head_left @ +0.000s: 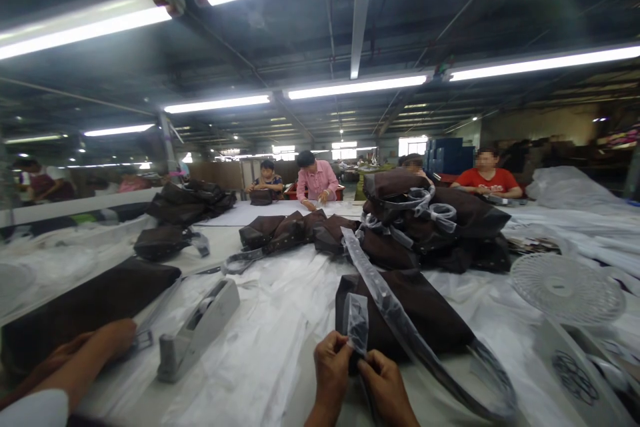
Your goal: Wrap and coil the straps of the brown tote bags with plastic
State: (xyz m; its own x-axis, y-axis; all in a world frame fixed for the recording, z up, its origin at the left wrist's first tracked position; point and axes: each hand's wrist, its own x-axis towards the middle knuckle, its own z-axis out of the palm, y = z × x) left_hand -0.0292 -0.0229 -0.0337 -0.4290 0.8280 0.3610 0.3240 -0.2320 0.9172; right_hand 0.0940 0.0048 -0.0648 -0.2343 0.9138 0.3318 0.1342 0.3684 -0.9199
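A dark brown bag (420,310) lies on the table in front of me, its long strap (395,320) wrapped in clear plastic and looping to the right. My left hand (330,367) pinches the lower end of a plastic-wrapped strap end (357,320) at the bag's near edge. Close beside it, my right hand (386,383) has its fingers closed on the same piece, just below. The exact spot between the fingertips is partly hidden.
A co-worker's hand (107,340) is at another dark bag (100,300) on the left. Grey tape dispensers stand left (200,333) and right (575,367). Brown bags (430,227) are piled ahead; a clear plastic dish (565,287) sits at right. White sheeting (280,307) covers the table. People work beyond.
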